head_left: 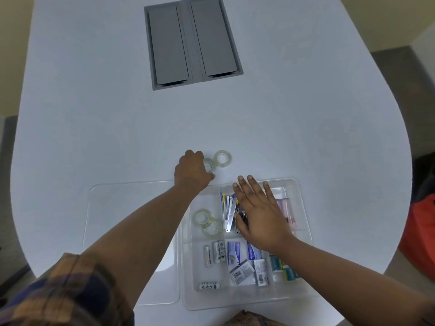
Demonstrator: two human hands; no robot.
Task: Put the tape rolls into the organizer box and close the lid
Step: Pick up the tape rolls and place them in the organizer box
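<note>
Your left hand [191,171] is over one clear tape roll [209,164] on the table [94,114], fingers curled onto it, though a firm grasp is hard to judge. Another roll [222,158] lies touching it. Two rolls [208,222] sit in the organizer box's [303,208] far-left compartment. Your right hand [259,215] hovers flat over the box, fingers spread, empty. The lid [131,243] lies left.

A clear plastic organizer box [303,189] is sitting at the near edge of the pale rounded table [306,114], with its flat clear lid [122,231] lying just to its left. Two clear tape rolls [208,222] are lying in its far-left compartment, and two more clear rolls [222,158] are sitting on the table just beyond it.
</note>
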